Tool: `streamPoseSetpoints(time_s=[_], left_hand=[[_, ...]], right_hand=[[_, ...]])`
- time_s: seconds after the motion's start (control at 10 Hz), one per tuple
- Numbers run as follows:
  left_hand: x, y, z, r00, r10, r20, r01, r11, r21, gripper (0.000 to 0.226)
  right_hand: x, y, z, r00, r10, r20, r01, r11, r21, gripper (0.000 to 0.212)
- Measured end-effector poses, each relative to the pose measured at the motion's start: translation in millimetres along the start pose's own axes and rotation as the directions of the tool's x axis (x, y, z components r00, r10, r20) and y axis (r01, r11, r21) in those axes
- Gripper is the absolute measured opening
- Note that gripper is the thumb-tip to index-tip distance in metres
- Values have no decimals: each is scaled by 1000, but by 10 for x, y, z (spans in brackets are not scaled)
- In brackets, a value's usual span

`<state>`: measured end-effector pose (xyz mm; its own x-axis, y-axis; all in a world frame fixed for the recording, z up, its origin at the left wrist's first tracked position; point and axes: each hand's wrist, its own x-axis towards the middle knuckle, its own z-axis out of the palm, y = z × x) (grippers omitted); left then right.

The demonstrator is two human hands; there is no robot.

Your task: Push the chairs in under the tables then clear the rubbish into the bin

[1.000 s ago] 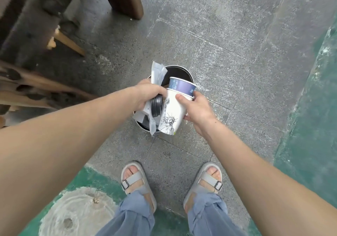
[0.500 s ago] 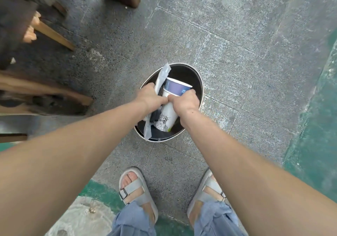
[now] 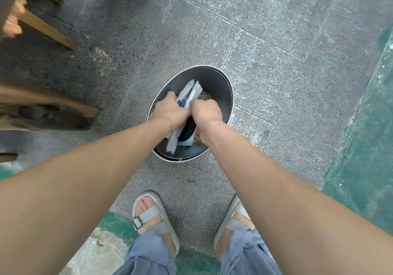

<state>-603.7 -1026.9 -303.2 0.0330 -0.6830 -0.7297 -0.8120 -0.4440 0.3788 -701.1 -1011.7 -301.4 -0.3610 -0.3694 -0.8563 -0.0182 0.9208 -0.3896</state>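
Black metal bin (image 3: 221, 87): round, silver-rimmed, standing on the grey stone floor (image 3: 276, 41) directly beneath both your hands; its far inner wall shows bare beyond your knuckles.
Left hand (image 3: 170, 110): curled tight around a pale crumpled wrapper (image 3: 189, 93); one end of it sticks up past your fingers, the other hangs below your wrist — both ends inside the bin's rim.
Right hand (image 3: 205, 111): fisted, knuckles touching your left hand; what it grips is hidden, so you cannot tell from here.
Cup (image 3: 187, 134): a dark, blue-edged shape — blurred — just under your right wrist, down inside the bin.
Chair legs (image 3: 42, 28): wooden, well off to the left of your left arm.
Sandals (image 3: 155, 217): grey, behind your hands, near the bin's close rim.
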Motion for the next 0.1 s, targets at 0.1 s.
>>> streamPoseSetpoints(time_s=[0.1], left_hand=[[-46,-17,-4,993,-4,117,18,993,-118,52]], right_hand=[[-106,10,-53,998,-52,-34,50,998,-42,46]])
